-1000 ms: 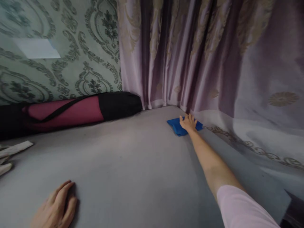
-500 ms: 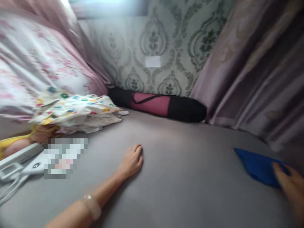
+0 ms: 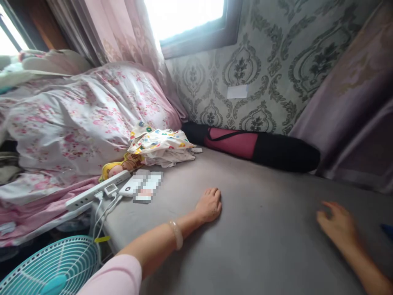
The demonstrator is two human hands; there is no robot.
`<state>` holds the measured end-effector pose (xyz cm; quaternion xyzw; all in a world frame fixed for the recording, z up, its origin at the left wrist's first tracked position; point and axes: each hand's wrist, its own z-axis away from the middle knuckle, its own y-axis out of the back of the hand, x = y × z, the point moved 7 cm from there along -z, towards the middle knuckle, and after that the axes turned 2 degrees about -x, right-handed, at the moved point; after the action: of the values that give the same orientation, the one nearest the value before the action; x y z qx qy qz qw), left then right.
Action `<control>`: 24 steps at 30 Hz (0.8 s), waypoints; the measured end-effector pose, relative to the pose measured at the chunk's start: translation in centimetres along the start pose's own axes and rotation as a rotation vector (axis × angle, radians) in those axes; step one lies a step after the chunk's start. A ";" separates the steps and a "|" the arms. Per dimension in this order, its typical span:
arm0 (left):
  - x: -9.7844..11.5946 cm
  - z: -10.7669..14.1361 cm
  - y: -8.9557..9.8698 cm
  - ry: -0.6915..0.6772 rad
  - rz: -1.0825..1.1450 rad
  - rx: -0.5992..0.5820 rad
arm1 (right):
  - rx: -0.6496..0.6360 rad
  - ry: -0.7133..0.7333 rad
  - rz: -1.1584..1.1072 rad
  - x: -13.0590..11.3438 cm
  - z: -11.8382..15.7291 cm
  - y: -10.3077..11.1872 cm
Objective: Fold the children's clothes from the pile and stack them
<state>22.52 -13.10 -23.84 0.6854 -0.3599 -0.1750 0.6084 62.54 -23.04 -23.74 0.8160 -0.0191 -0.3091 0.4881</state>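
One blue item (image 3: 387, 230) lies apart, rightward of the right hand (image 3: 337, 223).

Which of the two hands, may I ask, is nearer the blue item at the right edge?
The right hand is nearer the blue item; the left hand, whose forearm wears a pale bangle, lies farther off, toward the power strip.

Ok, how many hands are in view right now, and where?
2. The left hand rests on the grey surface near the middle; the right hand is farther right, near a blue item cut off by the picture's edge. No other hand shows.
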 end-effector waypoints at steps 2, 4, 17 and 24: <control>0.1 0.0 -0.1 -0.005 -0.014 -0.010 | -0.018 0.047 0.026 -4.6 0.0 -3.2; 0.1 -0.1 -0.1 -0.005 -0.026 -0.009 | -0.112 0.098 0.065 -9.0 0.7 -6.4; -12.8 -1.2 9.0 0.128 0.418 0.156 | -0.258 0.295 0.351 -17.7 6.3 -11.8; -25.0 1.3 19.8 0.466 0.217 0.498 | -0.252 0.297 0.373 -18.0 6.4 -11.9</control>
<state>-0.95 3.60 -10.05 0.7920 -0.3137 0.1447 0.5034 41.40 -15.86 -26.77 0.7676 -0.0588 -0.0904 0.6318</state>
